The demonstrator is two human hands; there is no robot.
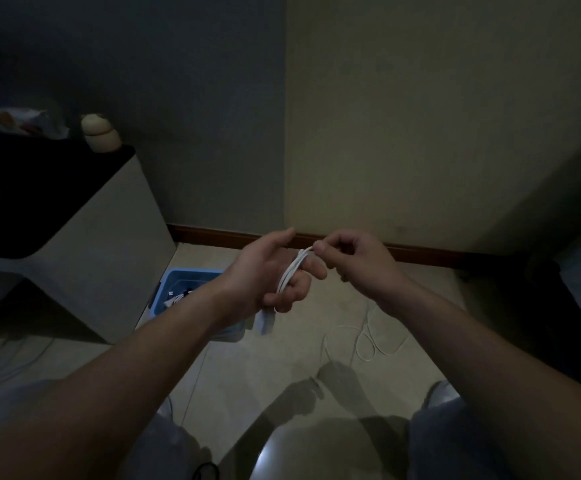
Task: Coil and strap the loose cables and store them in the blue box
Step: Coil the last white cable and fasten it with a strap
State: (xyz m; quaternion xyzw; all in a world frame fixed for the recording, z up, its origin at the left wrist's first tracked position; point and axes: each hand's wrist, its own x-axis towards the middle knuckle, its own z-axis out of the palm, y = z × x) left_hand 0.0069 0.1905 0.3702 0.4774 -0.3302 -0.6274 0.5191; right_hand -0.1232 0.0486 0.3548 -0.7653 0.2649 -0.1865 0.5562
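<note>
Cable [290,271] wound round curled left hand [264,277], right hand [354,259] pinching its top, blue box [178,282] below

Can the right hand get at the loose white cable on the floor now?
Probably not yet: the right hand pinches the coil on the left hand; the floor cable lies unobstructed.

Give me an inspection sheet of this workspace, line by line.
Surface: pale floor, dimly lit.
Job's things: white cable coiled round the left fingers; blue box on the floor, cables inside.
Clutter: beige figurine and crumpled bag on the cabinet.
Hands: left hand holds the coil; right hand pinches its top loop.
Cables: loose white cable lying on the floor.
Surroundings: cabinet, brown skirting board.
</note>
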